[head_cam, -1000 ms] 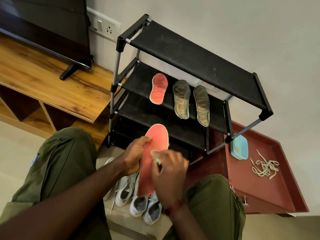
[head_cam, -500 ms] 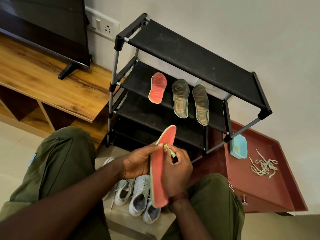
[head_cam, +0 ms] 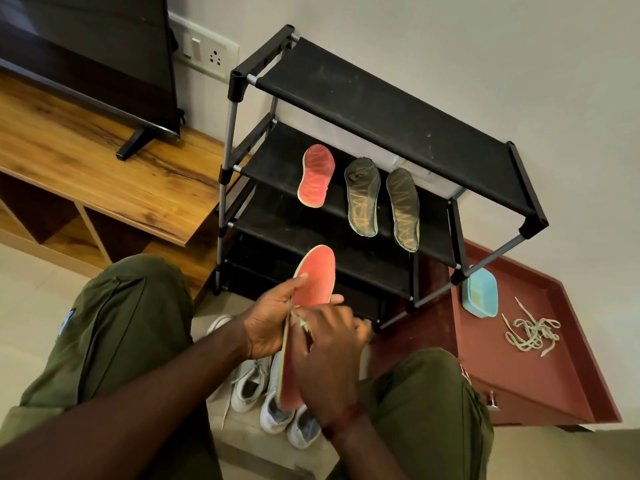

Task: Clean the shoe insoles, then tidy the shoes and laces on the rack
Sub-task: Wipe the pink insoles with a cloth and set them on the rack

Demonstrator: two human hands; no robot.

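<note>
Between the knees, the left hand [head_cam: 270,323] grips the coral-red foam insole [head_cam: 317,275] upright for wiping. The right hand [head_cam: 329,362] pinches a small pale-green object [head_cam: 302,323] against it

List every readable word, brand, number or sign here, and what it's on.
None can be read.
Patch on the left trouser leg: too blurred.
Red mark on the right trouser leg: too small.
Insoles on the rack: scribbled lines, no letters.

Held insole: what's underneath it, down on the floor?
White shoes sit below the insole, toes toward the person. The insole and the right hand cover parts of them, so the exact count cannot be seen.
</note>
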